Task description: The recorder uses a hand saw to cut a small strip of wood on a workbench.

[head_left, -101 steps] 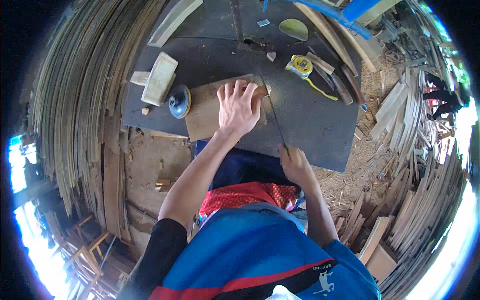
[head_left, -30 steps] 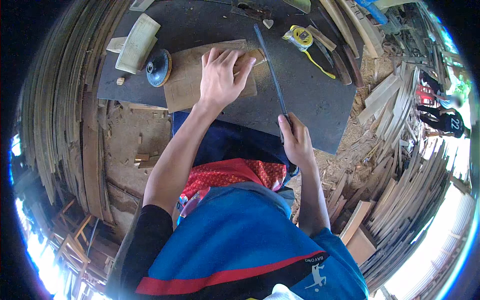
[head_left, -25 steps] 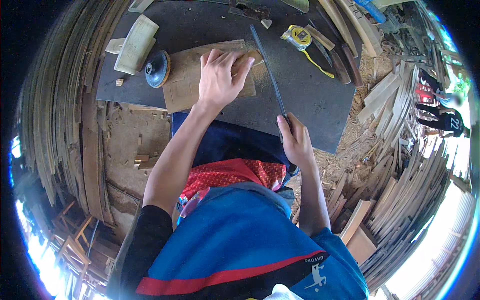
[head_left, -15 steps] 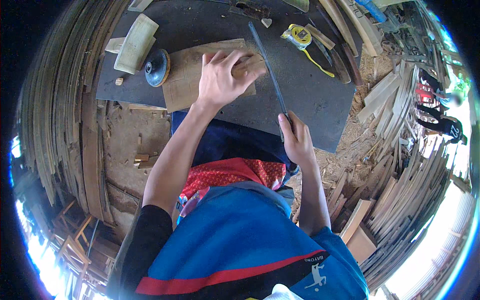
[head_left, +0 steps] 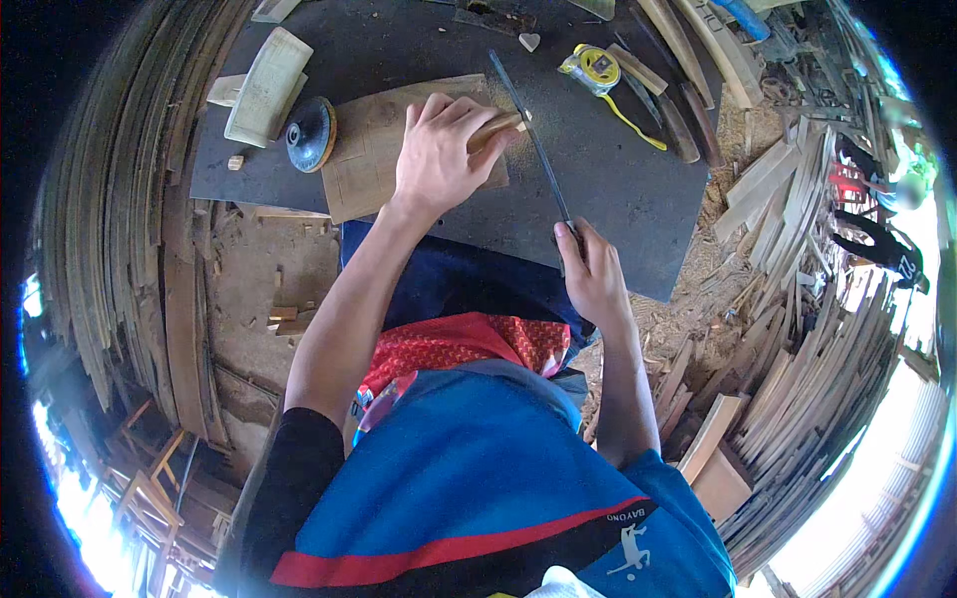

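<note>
Thumb of left hand [head_left: 435, 157] drawn back toward nine o'clock, wood block [head_left: 494, 128] turned, its pale end newly showing at two o'clock, dark blade [head_left: 551, 181] swung tip-first toward eleven

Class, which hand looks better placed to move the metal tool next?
Probably the right hand: it grips the slim metal tool by its near end, while the left hand holds the wooden piece.

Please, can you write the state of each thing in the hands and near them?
Left hand: closed around small wooden piece
Right hand: gripping narrow dark tool
Tape measure: lying, yellow strip trailing out
Wooden board: lying flat, partly covered
Dark round pad: resting by board's left edge
Heart-shaped piece: lying loose
</note>
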{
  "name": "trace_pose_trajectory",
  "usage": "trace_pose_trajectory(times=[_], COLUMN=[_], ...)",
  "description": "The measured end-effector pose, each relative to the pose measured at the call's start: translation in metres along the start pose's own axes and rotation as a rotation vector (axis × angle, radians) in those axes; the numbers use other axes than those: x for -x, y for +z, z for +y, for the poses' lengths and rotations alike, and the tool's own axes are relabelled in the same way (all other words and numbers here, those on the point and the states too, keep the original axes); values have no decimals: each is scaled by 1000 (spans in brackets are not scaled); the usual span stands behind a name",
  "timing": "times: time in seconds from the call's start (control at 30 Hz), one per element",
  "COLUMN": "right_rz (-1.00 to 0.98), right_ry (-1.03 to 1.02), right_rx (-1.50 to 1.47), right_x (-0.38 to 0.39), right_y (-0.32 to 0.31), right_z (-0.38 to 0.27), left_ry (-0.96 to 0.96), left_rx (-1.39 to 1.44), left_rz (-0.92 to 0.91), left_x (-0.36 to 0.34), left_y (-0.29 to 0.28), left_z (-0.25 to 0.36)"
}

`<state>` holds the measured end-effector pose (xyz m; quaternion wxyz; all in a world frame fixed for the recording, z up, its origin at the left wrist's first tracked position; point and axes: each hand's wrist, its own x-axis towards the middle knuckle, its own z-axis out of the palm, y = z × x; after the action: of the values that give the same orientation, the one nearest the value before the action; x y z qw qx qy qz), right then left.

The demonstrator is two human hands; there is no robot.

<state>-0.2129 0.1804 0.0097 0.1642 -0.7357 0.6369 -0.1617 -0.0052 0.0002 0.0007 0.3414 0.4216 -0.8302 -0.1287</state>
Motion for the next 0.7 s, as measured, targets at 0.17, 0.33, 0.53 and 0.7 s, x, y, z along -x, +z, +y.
trace_pose_trajectory(times=[0.17,0.33,0.53,0.7], right_rz=[61,20,-66,-79], right_ry=[-64,344,454,465], right_rx=[70,-245,-238,-263], right_x=[-11,-39,-52,-47], right_y=[-3,-16,-26,-23], right_z=[-10,-32,-43,-49], left_ry=[19,12,-9,-51], left_rx=[-24,-30,-10,-22], left_rz=[1,-67,-28,-15], left_x=[2,0,0,1], left_y=[1,2,0,0], left_z=[-2,-1,-6,-2])
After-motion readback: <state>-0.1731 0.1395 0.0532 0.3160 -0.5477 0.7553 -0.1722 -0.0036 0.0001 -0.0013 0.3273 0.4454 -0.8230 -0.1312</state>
